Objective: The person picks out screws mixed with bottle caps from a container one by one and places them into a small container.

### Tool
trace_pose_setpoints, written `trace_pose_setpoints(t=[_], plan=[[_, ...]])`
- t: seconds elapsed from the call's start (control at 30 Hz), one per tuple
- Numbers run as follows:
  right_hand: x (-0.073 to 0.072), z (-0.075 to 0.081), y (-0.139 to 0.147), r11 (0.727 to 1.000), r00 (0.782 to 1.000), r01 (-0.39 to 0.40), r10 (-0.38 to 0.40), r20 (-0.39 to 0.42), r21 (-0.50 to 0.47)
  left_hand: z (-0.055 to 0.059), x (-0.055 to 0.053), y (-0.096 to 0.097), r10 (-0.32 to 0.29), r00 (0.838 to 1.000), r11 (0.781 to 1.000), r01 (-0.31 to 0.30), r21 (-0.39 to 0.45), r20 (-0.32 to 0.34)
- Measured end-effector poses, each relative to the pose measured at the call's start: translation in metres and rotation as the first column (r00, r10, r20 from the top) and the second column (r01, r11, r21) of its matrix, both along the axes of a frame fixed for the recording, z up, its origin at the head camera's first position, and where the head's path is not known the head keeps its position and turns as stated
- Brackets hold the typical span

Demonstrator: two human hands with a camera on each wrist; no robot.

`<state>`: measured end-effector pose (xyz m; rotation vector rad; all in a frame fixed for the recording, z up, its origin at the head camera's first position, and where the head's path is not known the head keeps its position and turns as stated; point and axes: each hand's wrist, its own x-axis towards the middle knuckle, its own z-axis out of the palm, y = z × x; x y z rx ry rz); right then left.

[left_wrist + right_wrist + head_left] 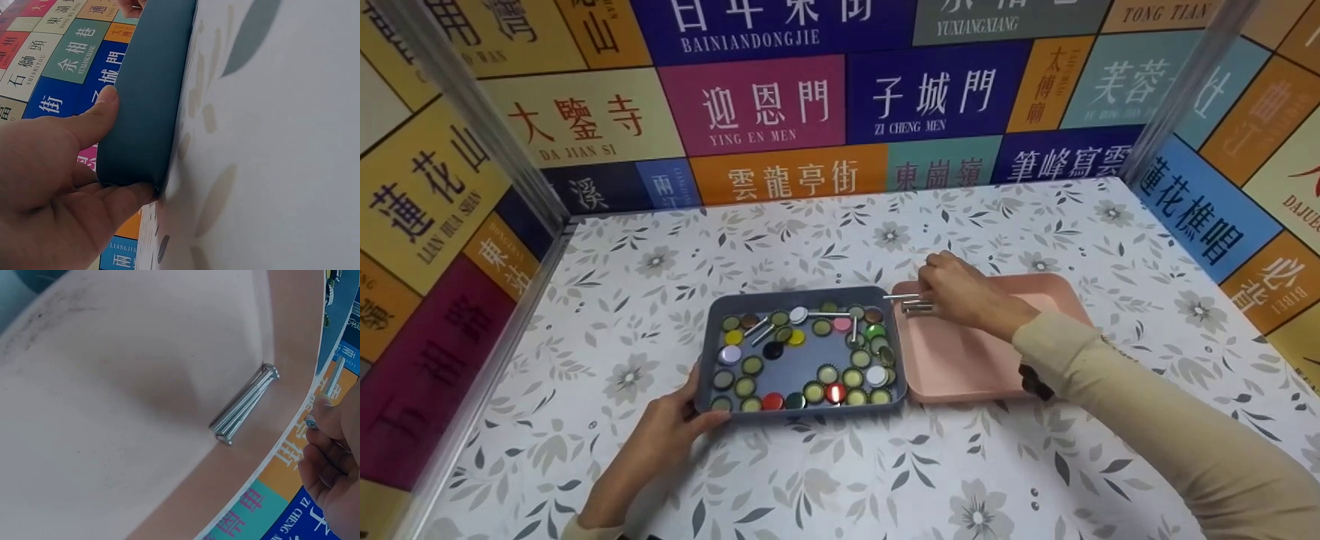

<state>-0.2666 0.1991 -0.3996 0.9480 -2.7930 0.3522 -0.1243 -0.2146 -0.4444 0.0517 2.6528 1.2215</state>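
My left hand (671,420) grips the near left corner of a blue-grey tray (802,417). In the left wrist view the thumb lies along the rim of this tray (143,107) and the fingers reach beneath its corner. Bottle caps (827,373) of several colours and a few silver screws (855,330) lie inside. Over the far left part of a pink tray (960,367), my right hand (960,292) pinches one silver screw (334,382) between thumb and fingers. Below it, a small bunch of screws (244,405) rests in the pink tray's corner.
The two trays stand side by side on a table covered with a floral cloth (660,262). Panels (765,105) with coloured blocks and Chinese lettering wall off the back, left and right sides.
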Motion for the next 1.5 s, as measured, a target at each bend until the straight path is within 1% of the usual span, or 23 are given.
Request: trace_pose_setpoints(t=[0.1,0.17,0.23,0.4,0.57,0.67,0.9,1.17,1.3,1.5], plan=[[-0.001,-0.004,0.006,1.0,0.998,-0.028,0.028,-0.055,0.001,0.0,0.0,0.0,0.001,1.0,1.0,-0.001,0.002,0.013],[-0.001,-0.006,0.009,0.999,0.997,-0.036,0.036,-0.066,0.005,0.0,-0.001,0.0,0.003,1.0,1.0,-0.003,0.004,0.019],[-0.001,-0.008,0.012,1.0,0.998,-0.028,0.028,-0.047,0.008,0.0,-0.001,0.0,0.007,1.0,1.0,-0.007,0.004,0.021],[0.001,-0.01,0.019,1.0,0.999,0.011,-0.011,0.03,0.021,-0.001,-0.001,0.001,0.01,1.0,1.0,-0.01,0.01,0.009],[0.002,-0.013,0.024,0.999,0.998,0.035,-0.036,0.06,0.03,0.0,0.0,0.001,0.012,1.0,1.0,-0.013,0.013,0.012],[0.002,-0.015,0.027,0.998,0.996,0.041,-0.044,0.074,0.041,0.0,0.001,0.001,0.009,1.0,1.0,-0.009,0.012,0.003],[0.003,-0.017,0.03,0.994,0.983,0.086,-0.095,0.155,0.064,-0.002,0.0,0.001,0.004,1.0,1.0,-0.004,0.027,-0.021],[0.005,-0.02,0.034,0.993,0.98,0.092,-0.104,0.171,0.074,0.0,-0.001,0.0,0.008,1.0,1.0,-0.008,0.019,0.019],[0.006,-0.023,0.036,0.994,0.983,0.086,-0.095,0.158,0.064,0.0,-0.001,0.0,0.002,1.0,1.0,-0.003,0.023,0.017],[0.005,-0.023,0.038,0.992,0.979,0.1,-0.112,0.171,0.081,-0.001,-0.001,0.001,0.004,1.0,1.0,-0.004,0.021,0.014]])
